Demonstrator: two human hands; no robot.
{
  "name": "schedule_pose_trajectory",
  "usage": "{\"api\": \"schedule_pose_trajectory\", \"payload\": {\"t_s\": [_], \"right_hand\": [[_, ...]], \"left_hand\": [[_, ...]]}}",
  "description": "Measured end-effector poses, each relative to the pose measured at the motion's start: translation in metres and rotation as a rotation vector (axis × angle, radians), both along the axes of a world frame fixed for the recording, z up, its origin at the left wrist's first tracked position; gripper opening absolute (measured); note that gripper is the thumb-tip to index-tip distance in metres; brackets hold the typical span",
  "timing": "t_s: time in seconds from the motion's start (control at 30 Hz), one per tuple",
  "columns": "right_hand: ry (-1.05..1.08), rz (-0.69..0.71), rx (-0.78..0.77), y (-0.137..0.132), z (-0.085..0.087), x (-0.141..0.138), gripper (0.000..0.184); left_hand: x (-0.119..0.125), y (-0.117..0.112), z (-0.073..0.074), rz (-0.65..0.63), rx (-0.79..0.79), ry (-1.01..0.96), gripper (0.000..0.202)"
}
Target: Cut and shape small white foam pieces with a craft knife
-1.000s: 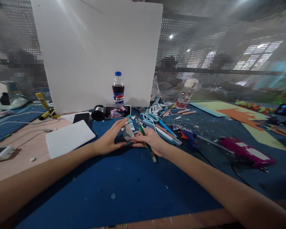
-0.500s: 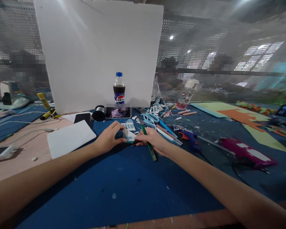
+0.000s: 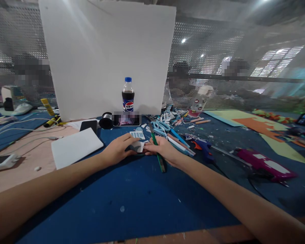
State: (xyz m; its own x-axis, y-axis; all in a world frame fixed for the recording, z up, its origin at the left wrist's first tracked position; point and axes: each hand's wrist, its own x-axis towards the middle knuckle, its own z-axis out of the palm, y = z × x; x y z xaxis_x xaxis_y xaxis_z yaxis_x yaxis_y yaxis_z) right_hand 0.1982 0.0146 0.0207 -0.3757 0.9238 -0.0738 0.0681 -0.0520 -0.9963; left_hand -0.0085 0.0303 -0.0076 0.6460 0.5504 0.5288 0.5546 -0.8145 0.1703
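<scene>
My left hand (image 3: 120,148) is closed on a small white piece (image 3: 137,146), thumb below and fingers above, just over the blue mat (image 3: 122,193). It looks like card or foam board, with a grey shadow across its face. In my right hand (image 3: 165,150) lies a slim green craft knife (image 3: 160,160), gripped so that its narrow blade points away from me. The fingertips of that hand meet the right edge of the white piece. Right behind my hands is a small white sheet with blue print (image 3: 137,135).
A cola bottle (image 3: 128,98) stands behind a phone (image 3: 127,120) and a black spool (image 3: 106,120). To the right lie blue scissors (image 3: 161,126), paper scraps (image 3: 169,115), a blue glue gun (image 3: 204,147) and a magenta tool (image 3: 265,164). A white board (image 3: 77,146) lies left.
The white piece has been turned between my fingers, so its teal edge no longer shows. My left fingers have come further over it. The knife stays in my right hand.
</scene>
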Motion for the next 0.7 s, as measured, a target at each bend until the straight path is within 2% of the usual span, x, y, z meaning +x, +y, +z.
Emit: {"api": "schedule_pose_trajectory", "payload": {"t_s": [0.13,0.23,0.4,0.53,0.7], "right_hand": [[-0.125,-0.002,0.252,-0.004,0.003,0.004,0.027],[-0.265,-0.081,0.470,-0.007,0.009,0.007,0.020],[-0.550,-0.166,0.849,-0.005,0.015,0.014,0.023],[-0.645,-0.110,0.851,0.003,0.011,0.019,0.031],[-0.673,0.019,0.884,0.011,0.002,0.019,0.036]], "left_hand": [[0.000,-0.002,-0.001,0.105,-0.020,-0.075,0.050],[0.001,-0.003,0.000,0.159,-0.044,-0.097,0.056],[0.001,-0.005,0.002,0.122,-0.081,-0.142,0.058],[0.000,-0.005,0.003,0.021,-0.096,-0.198,0.045],[0.001,-0.003,0.004,0.034,-0.245,-0.322,0.046]]}}
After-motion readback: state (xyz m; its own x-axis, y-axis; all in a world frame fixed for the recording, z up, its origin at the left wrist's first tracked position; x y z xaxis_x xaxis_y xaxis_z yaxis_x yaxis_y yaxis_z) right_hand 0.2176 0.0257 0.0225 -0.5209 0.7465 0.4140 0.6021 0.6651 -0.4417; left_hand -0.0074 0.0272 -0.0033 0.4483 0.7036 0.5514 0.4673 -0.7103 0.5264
